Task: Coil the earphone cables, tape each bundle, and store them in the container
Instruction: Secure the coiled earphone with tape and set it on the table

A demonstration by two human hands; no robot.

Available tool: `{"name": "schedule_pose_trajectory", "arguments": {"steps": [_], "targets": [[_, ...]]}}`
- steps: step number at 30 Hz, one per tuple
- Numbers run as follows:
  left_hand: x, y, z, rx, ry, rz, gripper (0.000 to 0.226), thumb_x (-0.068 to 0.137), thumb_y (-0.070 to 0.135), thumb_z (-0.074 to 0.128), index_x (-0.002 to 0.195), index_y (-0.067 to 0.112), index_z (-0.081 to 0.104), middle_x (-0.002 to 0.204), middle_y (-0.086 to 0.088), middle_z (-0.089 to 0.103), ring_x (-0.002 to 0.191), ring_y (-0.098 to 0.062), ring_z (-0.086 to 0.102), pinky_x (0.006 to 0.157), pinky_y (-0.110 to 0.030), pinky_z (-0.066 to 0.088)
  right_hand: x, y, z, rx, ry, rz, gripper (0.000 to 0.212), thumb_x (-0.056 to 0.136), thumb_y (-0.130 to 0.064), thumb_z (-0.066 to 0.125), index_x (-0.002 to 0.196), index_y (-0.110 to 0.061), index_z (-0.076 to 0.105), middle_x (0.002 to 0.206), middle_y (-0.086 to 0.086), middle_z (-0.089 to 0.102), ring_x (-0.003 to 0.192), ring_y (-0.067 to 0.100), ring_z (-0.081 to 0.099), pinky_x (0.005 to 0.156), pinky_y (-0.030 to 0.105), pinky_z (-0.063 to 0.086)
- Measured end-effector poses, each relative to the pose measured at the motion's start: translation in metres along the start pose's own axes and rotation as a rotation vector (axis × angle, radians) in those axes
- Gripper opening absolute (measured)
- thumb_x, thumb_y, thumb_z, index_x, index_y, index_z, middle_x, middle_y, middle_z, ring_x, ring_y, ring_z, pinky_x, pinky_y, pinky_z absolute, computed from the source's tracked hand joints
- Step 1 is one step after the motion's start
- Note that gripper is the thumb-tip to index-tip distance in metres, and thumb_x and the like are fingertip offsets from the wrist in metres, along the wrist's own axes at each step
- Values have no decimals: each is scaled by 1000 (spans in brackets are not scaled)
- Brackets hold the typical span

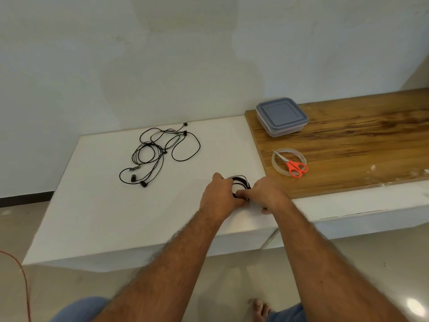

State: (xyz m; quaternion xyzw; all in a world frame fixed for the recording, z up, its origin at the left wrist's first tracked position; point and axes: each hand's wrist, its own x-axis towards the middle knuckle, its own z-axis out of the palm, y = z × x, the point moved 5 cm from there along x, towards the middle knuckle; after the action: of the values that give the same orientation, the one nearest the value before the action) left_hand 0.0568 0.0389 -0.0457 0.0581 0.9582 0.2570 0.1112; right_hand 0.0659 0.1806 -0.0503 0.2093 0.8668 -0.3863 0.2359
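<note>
Both forearms bare and hairy, no sleeves in view, no watch, rings or bands on wrists or fingers. Left hand (219, 196) and right hand (267, 194) bare, no gloves. Lower edge: light-blue denim on both legs, looks like jeans or shorts, hem not clear. One bare foot (261, 309) visible between the legs, toes showing, no shoe or sock.
</note>
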Motion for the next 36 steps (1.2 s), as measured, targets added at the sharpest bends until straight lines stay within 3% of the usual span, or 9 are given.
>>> {"name": "schedule_pose_trajectory", "arguments": {"steps": [3, 7, 11, 14, 24, 27, 29, 36], "targets": [[-1, 0, -2, -40, 7, -13, 52, 66, 48, 82, 106, 18, 66, 104, -1, 44, 82, -17, 58, 66, -25, 48, -1, 1, -10, 151, -15, 9, 50, 80, -48, 76, 70, -9, 47, 59, 3, 42, 50, 17, 37, 43, 24, 37], [-3, 2, -3, -57, 18, -11, 65, 65, 48, 83, 120, 22, 61, 107, 0, 44, 87, -17, 57, 72, -24, 48, 3, 5, -17, 214, 35, 22, 44, 91, -41, 67, 89, 2, 62, 60, 9, 52, 49, 19, 45, 46, 26, 42], [-7, 5, -5, -48, 45, 8, 72, 66, 50, 83, 126, 22, 57, 112, 0, 44, 91, -16, 57, 79, -26, 52, 3, 1, -14, 217, 32, 6, 35, 95, -27, 63, 71, -4, 54, 60, 12, 57, 50, 21, 50, 47, 27, 44], [-8, 7, -7, -68, 58, 11, 73, 66, 49, 83, 129, 23, 55, 112, 0, 43, 91, -17, 58, 82, -28, 54, 2, -1, -16, 209, 69, -22, 33, 94, -25, 64, 70, -4, 54, 61, 14, 61, 52, 23, 54, 49, 28, 47], [-13, 7, -10, -92, 78, 13, 63, 70, 44, 81, 124, 23, 55, 114, 1, 45, 88, -15, 58, 77, -25, 52, -8, -11, -19, 150, 133, -106, 44, 85, -47, 71, 72, -6, 58, 72, 17, 71, 59, 25, 65, 62, 37, 58], [-12, 7, -12, -94, 84, 8, 55, 71, 41, 82, 115, 20, 55, 115, 0, 45, 87, -15, 58, 76, -25, 51, -11, -12, -18, 147, 126, -119, 41, 80, -42, 77, 72, -7, 58, 71, 17, 71, 56, 22, 66, 57, 33, 56], [-12, 6, -12, -99, 77, 0, 54, 72, 41, 81, 114, 20, 55, 115, 0, 46, 87, -15, 57, 73, -24, 50, -12, -13, -16, 128, 128, -121, 36, 80, -35, 78, 73, -5, 60, 69, 15, 72, 61, 26, 70, 61, 36, 59], [-12, 2, -18, -175, 104, -16, 61, 73, 43, 80, 122, 23, 50, 113, 8, 41, 89, -12, 53, 70, -19, 38, -7, -11, -12, 118, 174, -100, 23, 86, -21, 70, 68, -9, 62, 60, 9, 71, 63, 27, 73, 66, 45, 62]]}}
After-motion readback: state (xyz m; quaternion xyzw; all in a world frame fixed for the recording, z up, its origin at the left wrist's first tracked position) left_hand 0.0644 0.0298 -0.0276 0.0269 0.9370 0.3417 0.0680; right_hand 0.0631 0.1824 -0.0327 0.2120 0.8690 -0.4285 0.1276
